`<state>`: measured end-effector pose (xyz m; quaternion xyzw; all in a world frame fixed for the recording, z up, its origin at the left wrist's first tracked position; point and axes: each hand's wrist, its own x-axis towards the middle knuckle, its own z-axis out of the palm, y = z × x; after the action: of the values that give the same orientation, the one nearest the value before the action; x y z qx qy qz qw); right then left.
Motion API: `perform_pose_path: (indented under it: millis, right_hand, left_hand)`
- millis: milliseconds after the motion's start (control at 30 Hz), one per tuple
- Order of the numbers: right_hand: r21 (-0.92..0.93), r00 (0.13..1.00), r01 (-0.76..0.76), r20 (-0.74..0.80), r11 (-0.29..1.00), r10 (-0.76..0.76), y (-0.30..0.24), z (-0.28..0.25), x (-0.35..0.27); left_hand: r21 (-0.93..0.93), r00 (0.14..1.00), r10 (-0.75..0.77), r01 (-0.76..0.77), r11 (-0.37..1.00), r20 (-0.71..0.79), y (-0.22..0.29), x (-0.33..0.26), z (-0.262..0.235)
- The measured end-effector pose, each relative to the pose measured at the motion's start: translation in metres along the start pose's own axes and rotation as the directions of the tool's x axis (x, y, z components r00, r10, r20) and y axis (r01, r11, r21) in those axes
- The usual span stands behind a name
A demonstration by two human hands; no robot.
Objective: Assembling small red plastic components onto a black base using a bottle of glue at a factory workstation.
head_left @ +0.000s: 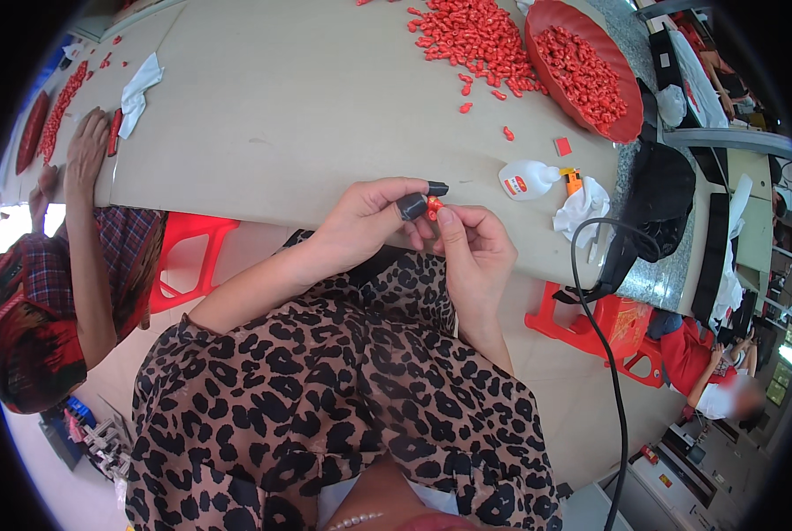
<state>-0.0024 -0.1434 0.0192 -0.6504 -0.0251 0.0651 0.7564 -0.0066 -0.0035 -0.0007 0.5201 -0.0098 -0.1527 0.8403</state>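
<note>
The left hand (360, 221), with dark rubber caps on two fingertips (412, 207), is pinching a small red plastic piece (433, 206) just above the near edge of the flat beige cardboard-covered table (281, 106). The right hand (475, 252) is closing its thumb and fingers on the same piece from below. A white plastic glue bottle with orange nozzle (530, 180) is lying near the right edge, beside a crumpled white tissue (582, 205). A loose heap of red pieces (475, 40) is lying at the far edge, touching a red oval plastic tray (582, 71). Another person's hand (86, 150) is resting at the left edge.
</note>
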Motion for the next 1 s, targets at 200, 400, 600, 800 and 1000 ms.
perform_pose_path:
  millis: [200, 400, 600, 800, 1000]
  right_hand:
    - [0.073, 0.997, -0.078, 0.028, 0.994, 0.076, -0.001, -0.006, -0.001]
    - [-0.096, 0.986, 0.127, -0.094, 0.987, -0.136, -0.002, -0.024, 0.006]
    - [-0.411, 0.85, 0.353, -0.234, 0.841, -0.471, 0.015, -0.067, 0.022]
    - [-0.251, 0.901, 0.207, -0.327, 0.946, -0.284, 0.014, -0.064, 0.019]
    - [-0.34, 0.921, 0.126, -0.308, 0.932, -0.237, 0.012, -0.07, 0.014]
  left_hand:
    - [0.041, 0.998, -0.043, 0.045, 0.998, -0.039, 0.006, -0.003, 0.006]
    - [0.009, 0.992, -0.123, 0.124, 0.992, -0.028, 0.028, 0.014, 0.008]
    - [0.427, 0.993, 0.062, -0.014, 0.904, -0.098, 0.061, 0.09, 0.015]
    - [0.519, 0.965, 0.262, -0.223, 0.825, -0.002, 0.066, 0.177, 0.03]
    - [0.616, 0.947, 0.321, -0.261, 0.743, 0.013, 0.078, 0.199, 0.031]
